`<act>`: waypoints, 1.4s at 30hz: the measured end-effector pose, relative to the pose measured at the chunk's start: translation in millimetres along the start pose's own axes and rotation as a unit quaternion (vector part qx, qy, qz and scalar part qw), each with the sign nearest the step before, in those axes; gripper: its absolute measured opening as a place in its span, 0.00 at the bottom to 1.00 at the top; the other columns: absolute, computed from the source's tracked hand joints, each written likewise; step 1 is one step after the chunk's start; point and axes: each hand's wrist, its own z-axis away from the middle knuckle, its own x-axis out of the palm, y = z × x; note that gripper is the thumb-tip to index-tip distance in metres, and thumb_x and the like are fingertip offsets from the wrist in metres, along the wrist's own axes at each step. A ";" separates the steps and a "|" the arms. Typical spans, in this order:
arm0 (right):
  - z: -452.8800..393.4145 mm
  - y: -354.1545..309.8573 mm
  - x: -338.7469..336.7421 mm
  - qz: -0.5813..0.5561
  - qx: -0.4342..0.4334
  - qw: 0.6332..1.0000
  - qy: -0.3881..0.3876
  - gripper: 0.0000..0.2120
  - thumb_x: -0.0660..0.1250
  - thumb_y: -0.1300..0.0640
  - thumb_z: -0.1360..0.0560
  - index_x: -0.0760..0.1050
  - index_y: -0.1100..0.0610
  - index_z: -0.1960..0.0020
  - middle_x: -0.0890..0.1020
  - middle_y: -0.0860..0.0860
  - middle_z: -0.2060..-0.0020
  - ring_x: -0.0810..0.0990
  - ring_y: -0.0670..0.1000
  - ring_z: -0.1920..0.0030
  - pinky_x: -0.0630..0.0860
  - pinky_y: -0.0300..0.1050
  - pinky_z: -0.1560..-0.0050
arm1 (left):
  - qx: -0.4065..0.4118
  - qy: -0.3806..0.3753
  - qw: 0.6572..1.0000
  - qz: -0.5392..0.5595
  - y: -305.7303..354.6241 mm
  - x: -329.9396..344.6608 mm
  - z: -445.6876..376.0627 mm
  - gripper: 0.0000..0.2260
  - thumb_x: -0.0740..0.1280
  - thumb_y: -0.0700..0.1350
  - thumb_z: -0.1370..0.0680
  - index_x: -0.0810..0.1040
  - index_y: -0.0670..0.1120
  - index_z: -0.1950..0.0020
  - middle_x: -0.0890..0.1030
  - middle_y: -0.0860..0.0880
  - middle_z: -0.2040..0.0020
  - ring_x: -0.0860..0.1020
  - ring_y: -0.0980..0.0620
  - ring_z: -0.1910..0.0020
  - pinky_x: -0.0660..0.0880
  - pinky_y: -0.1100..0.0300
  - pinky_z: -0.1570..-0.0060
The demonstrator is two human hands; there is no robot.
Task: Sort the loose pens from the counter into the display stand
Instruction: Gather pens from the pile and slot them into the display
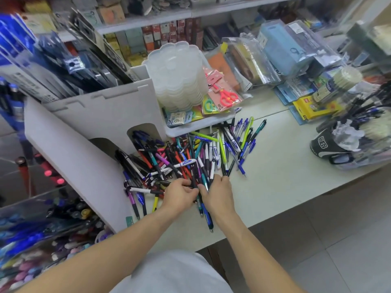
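The pale counter fills the middle and right of the frame, and on its left side stands the grey display stand, a tall cardboard piece that reaches from the upper left down to the lower centre, with arched openings low in its front; some pens already lie inside the opening nearest the centre. Behind it, in the upper middle, a white tray carries a stack of clear plastic lids and packets with red scissors. The pile of loose pens spreads over the counter in the centre of the frame, just in front of the stand and the tray — many colours, crossing each other. Both hands meet at the near edge of this pile. The left hand has its fingers curled and closes around a small bunch of pens. The right hand, touching the left one, also has curled fingers and grips several pens — their ends stick out below it toward the lower centre.
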 end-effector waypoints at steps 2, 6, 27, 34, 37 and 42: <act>1.2 -1.5 0.7 0.012 0.002 1.000 -0.009 0.25 0.66 0.44 0.19 0.70 0.63 0.34 0.74 0.58 0.41 0.75 0.58 0.41 0.73 0.49 0.42 | -0.028 -0.023 0.999 0.028 1.4 0.3 0.4 0.14 0.73 0.44 0.27 0.75 0.47 0.43 0.86 0.51 0.62 0.84 0.51 0.57 0.82 0.49 0.50; 3.1 -5.3 1.7 -0.035 0.014 0.998 -0.046 0.19 0.64 0.47 0.18 0.72 0.62 0.38 0.79 0.58 0.44 0.79 0.59 0.44 0.75 0.49 0.48 | -0.051 -0.050 0.993 0.091 -1.6 3.2 -2.8 0.18 0.74 0.50 0.31 0.76 0.46 0.44 0.86 0.46 0.56 0.85 0.43 0.54 0.82 0.43 0.50; 20.0 -14.5 -29.5 -0.468 0.115 0.840 -0.249 0.11 0.60 0.59 0.15 0.77 0.65 0.46 0.81 0.56 0.66 0.80 0.49 0.69 0.80 0.43 0.67 | -0.083 -0.246 0.941 0.219 -1.3 -25.2 21.8 0.11 0.65 0.50 0.18 0.78 0.41 0.45 0.75 0.48 0.67 0.74 0.51 0.67 0.75 0.57 0.62; 49.5 8.8 -23.6 -0.474 0.151 0.827 -0.262 0.08 0.61 0.57 0.15 0.73 0.61 0.49 0.73 0.51 0.68 0.71 0.48 0.71 0.69 0.41 0.72 | -0.108 -0.243 0.943 0.201 -10.6 -21.0 41.9 0.03 0.65 0.40 0.18 0.76 0.42 0.48 0.75 0.45 0.64 0.74 0.50 0.69 0.74 0.56 0.66; 61.6 13.0 -24.5 -0.469 0.148 0.831 -0.258 0.08 0.61 0.54 0.15 0.70 0.59 0.48 0.70 0.50 0.68 0.69 0.47 0.71 0.66 0.40 0.72 | -0.119 -0.215 0.949 0.199 -13.7 -21.8 43.0 0.04 0.63 0.41 0.17 0.74 0.40 0.49 0.75 0.45 0.63 0.75 0.49 0.69 0.76 0.54 0.66; 74.2 12.9 -32.3 -0.520 0.143 0.810 -0.231 0.09 0.61 0.52 0.15 0.68 0.58 0.49 0.70 0.49 0.69 0.68 0.47 0.71 0.64 0.40 0.73 | -0.108 -0.235 0.939 0.228 -8.0 -29.4 55.6 0.08 0.60 0.44 0.15 0.68 0.44 0.53 0.72 0.48 0.67 0.71 0.50 0.71 0.74 0.54 0.66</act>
